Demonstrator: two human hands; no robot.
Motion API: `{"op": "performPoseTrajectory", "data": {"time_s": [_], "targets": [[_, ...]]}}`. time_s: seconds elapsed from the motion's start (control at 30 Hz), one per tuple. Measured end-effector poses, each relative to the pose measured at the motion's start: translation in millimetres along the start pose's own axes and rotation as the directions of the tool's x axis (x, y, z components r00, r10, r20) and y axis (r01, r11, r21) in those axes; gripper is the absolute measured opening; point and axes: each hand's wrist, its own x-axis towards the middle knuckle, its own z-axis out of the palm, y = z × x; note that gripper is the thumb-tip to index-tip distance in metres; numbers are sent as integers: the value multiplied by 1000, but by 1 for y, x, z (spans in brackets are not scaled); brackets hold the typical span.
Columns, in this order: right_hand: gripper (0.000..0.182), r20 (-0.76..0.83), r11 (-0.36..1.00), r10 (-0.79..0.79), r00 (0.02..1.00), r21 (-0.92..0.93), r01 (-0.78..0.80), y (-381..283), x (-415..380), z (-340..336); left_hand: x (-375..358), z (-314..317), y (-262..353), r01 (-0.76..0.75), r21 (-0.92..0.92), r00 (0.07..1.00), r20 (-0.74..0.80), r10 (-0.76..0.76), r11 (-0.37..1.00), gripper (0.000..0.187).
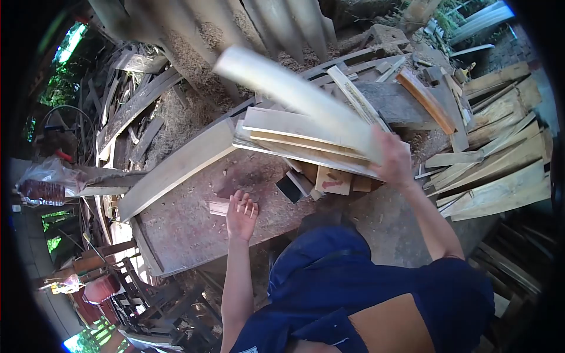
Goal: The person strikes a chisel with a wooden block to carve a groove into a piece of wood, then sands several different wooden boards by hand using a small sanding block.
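Observation:
My right hand (393, 160) grips one end of a pale wooden plank (288, 88), which is smeared by motion and slants up to the left over a stack of sawn boards (276, 123). My left hand (242, 216) is held over the worktable (188, 235), palm showing and fingers loosely apart with nothing in them. Right beside its fingers lies a small wooden block (218, 207). Between the hands, a dark-faced block (289, 188) and a wooden block with a red mark (333, 180) sit below the stack.
A long board (176, 167) runs along the table's left far side. Orange-brown timber (426, 101) lies at the back right, and rough slabs (500, 191) are piled to the right. Corrugated sheets (235, 29) stand behind, amid sawdust. A plastic-wrapped container (42, 189) is at far left.

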Motion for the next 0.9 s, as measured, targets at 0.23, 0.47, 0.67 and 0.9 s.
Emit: {"op": "performPoseTrajectory", "data": {"time_s": [0.23,0.47,0.67,0.9], "targets": [[98,55,946,214,975,-259,-193,161,-27,-45,12,-1,-35,113,129,987,-128,-97,985,39],[96,266,947,187,946,-304,-102,216,-33,-15,3,-3,-47,100,110,973,-217,-74,989,32],[75,-88,968,-40,995,-251,17,125,4,12,-15,-19,-54,-11,56,968,-251,24,998,30],[66,150,931,-361,920,116,347,19,62,68,-28,-24,-65,-5,48,953,-301,20,999,30]]}}
